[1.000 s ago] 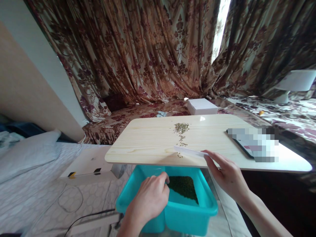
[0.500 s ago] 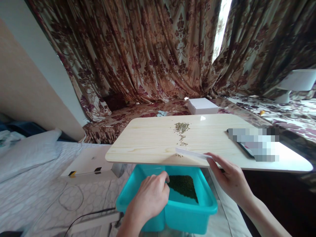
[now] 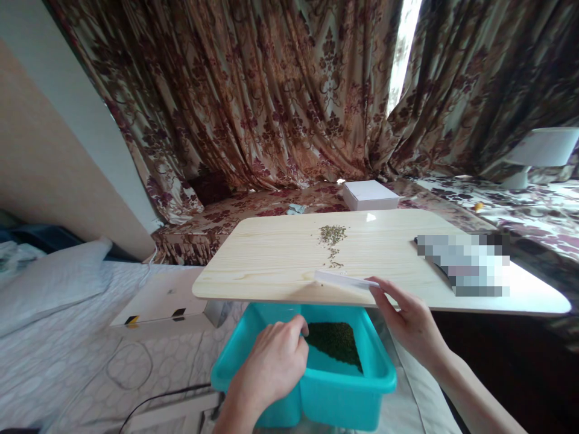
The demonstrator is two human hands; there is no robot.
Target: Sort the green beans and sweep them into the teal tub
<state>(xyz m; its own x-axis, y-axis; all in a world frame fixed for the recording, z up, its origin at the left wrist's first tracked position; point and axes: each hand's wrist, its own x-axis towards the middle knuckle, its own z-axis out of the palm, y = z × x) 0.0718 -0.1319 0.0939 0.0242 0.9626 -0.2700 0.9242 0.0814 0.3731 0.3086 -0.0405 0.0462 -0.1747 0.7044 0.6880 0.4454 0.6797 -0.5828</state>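
Observation:
In my right hand (image 3: 404, 319) a thin white card (image 3: 344, 279) is pinched between thumb and fingers, its long edge slanting over the near part of the wooden tabletop (image 3: 253, 259). Beyond the card lies a small heap of greenish-brown grains (image 3: 333, 234), with a thin trail running toward me. Below the table's front edge sits a turquoise tub (image 3: 344, 404) split into two compartments. Dark green grains (image 3: 335, 340) cover part of its right compartment. My left hand (image 3: 278, 355) is closed over the tub's divider; its fingertips are mostly hidden.
A phone-like device (image 3: 461, 265), partly blurred out, lies on the table's right side. Behind the table stands a white box (image 3: 371, 194). Left of the tub, a white case (image 3: 167, 301) rests on the bed, with a black cable (image 3: 154, 398) nearer me.
The card first shifted slightly right, then moved back left across the near tabletop. Fewer loose grains show by the front edge. My left hand has stayed at the tub.

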